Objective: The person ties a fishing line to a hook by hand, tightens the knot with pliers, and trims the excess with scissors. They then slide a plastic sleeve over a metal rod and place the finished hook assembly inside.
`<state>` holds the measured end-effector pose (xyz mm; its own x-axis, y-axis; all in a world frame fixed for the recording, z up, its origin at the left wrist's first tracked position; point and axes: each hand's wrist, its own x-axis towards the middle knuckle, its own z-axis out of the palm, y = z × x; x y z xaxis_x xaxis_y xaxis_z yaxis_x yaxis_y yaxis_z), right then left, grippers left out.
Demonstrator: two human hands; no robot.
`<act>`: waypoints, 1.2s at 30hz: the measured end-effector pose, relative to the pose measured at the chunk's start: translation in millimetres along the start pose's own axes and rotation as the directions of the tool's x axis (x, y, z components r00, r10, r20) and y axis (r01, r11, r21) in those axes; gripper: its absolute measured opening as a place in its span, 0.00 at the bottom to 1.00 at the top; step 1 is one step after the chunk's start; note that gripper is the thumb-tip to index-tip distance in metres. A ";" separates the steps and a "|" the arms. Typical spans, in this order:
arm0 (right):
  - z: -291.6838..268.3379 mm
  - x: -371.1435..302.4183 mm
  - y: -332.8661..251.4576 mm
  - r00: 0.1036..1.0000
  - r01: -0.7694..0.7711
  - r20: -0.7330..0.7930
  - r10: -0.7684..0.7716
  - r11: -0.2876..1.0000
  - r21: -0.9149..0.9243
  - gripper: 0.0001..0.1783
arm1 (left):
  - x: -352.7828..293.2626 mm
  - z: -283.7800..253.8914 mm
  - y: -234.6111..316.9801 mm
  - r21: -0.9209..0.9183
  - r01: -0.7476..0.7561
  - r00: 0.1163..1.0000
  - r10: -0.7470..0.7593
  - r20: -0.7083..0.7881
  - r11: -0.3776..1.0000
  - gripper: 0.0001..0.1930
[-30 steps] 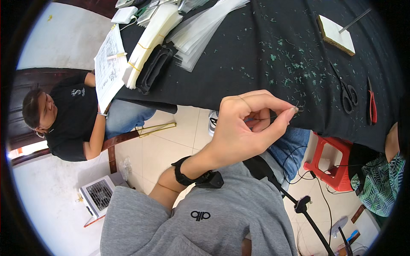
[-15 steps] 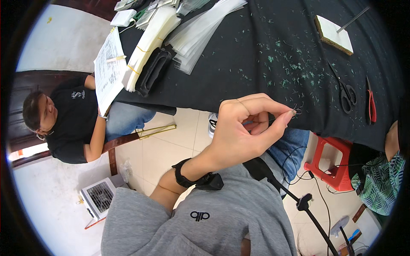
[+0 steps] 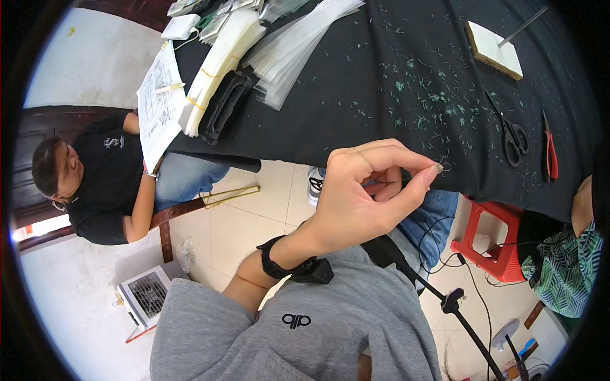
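The left hand (image 3: pixel 372 193) holds a thin strand (image 3: pixel 447 167) at the tips of its fingers (image 3: pixel 423 180); the thumb and the index finger are pressed together, and the right hand is not in view. Whether the strand is wire or thread, I cannot tell; its small loose ends stand out just past the fingertips, seen against the near border of the black-covered worktop (image 3: pixel 330 124). In my judgement, the chief risk is a slip: so fine a piece, gripped only at the tips, could slide out if the pressure becomes weak. If it dropped, it could be lost among the green clippings (image 3: pixel 438 96), or fall past the edge toward the jeans (image 3: pixel 438 219) and the floor. To the right, the black scissors (image 3: pixel 512 141) and the red-handled pliers (image 3: pixel 551 155) lie near this edge, so a wide sweep might push them. On the left side, plain cloth stretches up to the transparent plastic sleeves (image 3: pixel 286 70), which gives more room for moving.
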<state>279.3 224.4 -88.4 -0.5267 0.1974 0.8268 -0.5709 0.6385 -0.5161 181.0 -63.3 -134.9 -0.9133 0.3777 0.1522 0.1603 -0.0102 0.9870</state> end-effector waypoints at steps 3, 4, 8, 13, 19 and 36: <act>2.2 -2.0 3.2 1.000 -0.025 0.012 0.025 0.999 -0.024 0.10 | 0.7 1.3 0.0 0.007 -0.012 1.000 0.012 0.009 1.000 0.05; 2.3 -2.3 4.4 0.999 -0.033 0.018 0.034 0.999 -0.032 0.10 | 0.9 1.8 -0.2 0.006 -0.011 1.000 0.011 0.008 1.000 0.05; 2.6 -0.7 9.3 0.997 -0.056 0.049 0.060 0.996 -0.076 0.10 | 0.5 2.3 -0.4 -0.001 -0.010 1.000 0.010 -0.004 1.000 0.05; -3.7 14.2 9.5 0.991 -0.046 0.114 0.066 0.984 -0.171 0.10 | 2.3 2.6 3.2 -0.041 0.005 1.000 -0.004 0.003 0.999 0.05; -22.0 49.3 -13.2 0.986 0.025 0.162 0.037 0.930 -0.367 0.10 | 2.6 -2.0 2.2 -0.109 0.061 0.998 -0.060 0.014 0.992 0.06; 17.1 8.0 66.2 0.867 -0.052 0.206 0.454 0.493 -0.868 0.12 | 16.7 10.9 6.2 -0.468 0.101 0.994 -0.108 0.013 0.878 0.05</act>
<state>226.5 255.5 -119.7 -0.8453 0.3076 0.4368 0.2925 0.9507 -0.1033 170.8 -47.0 -126.8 -0.9206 0.3881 0.0439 -0.1273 -0.4043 0.9057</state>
